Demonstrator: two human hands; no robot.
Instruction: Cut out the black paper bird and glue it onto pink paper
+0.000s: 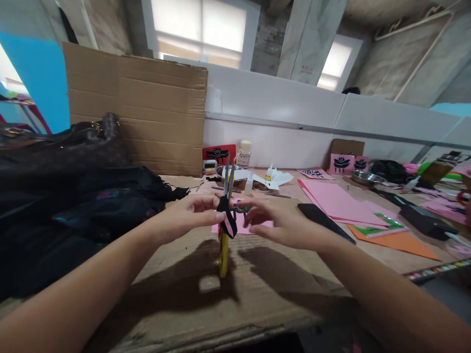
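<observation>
In front of me, my left hand (200,212) pinches a small black paper cutout (228,223) with an opening that shows pink. A pair of scissors (222,252) stands upright right at the cutout, its blades pointing up and its yellow handles hanging below. Whether the left fingers also grip the scissors is hidden. To the right, my right hand (274,220) is held with fingers curved and apart, close to the scissors, with nothing visible in it. Behind both hands lies a pink sheet with black shapes (261,224), partly covered by the fingers.
Cardboard (172,304) covers the table before me. Black bags (106,201) crowd the left side, below a standing cardboard panel (162,113). On the right lie a black phone (324,221), pink paper sheets (342,201) and an orange sheet (401,242). A metal bowl (367,177) sits farther back.
</observation>
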